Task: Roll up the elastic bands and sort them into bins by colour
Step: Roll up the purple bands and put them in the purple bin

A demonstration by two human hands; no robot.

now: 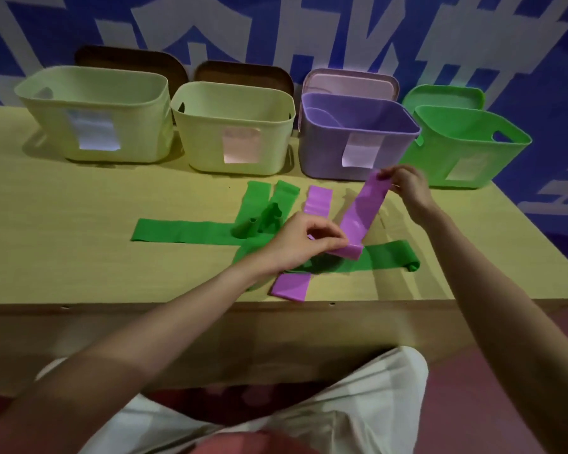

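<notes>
The person's left hand sits near the middle of the view, palm turned down, its fingers curled and thumb and fingertips pinched together at the right side. The left forearm runs back toward the lower left. The right hand is raised farther forward, fingers bent and pinching at their tips. Its forearm stretches down to the lower right.

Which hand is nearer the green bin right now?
Right. The right hand pinches the purple band's far end just beside the green bin; the left hand grips its near end, farther back.
</notes>
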